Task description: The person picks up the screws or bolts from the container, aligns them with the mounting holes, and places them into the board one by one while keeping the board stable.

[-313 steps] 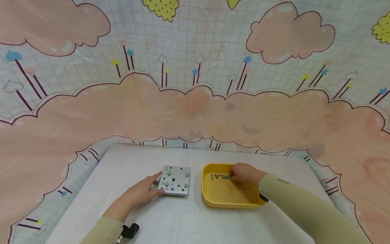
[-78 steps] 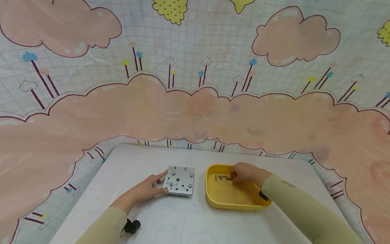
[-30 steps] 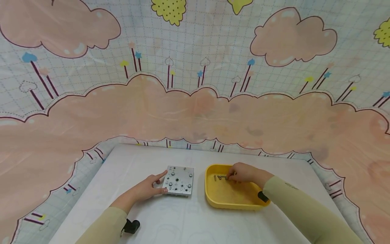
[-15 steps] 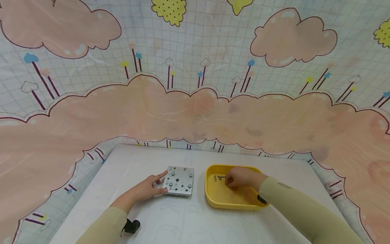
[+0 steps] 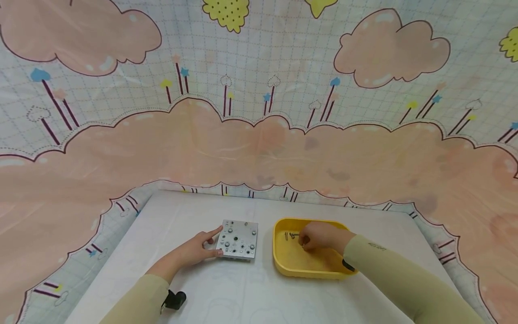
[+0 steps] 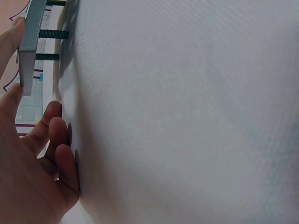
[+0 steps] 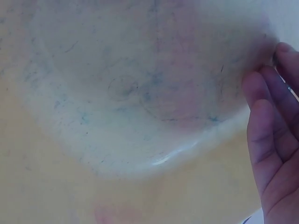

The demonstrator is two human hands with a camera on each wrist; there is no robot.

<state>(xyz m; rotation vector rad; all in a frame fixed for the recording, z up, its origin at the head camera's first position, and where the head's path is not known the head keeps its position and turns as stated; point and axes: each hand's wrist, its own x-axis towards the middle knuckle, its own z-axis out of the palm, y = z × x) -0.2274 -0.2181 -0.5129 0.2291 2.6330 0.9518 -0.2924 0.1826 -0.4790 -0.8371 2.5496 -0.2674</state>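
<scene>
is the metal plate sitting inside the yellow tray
No, the metal plate rests on the white table to the left of the yellow tray, with the left hand touching its edge.

Right hand (image 5: pixel 319 236) hides screws (image 5: pixel 290 235) partly; grip unclear
</scene>
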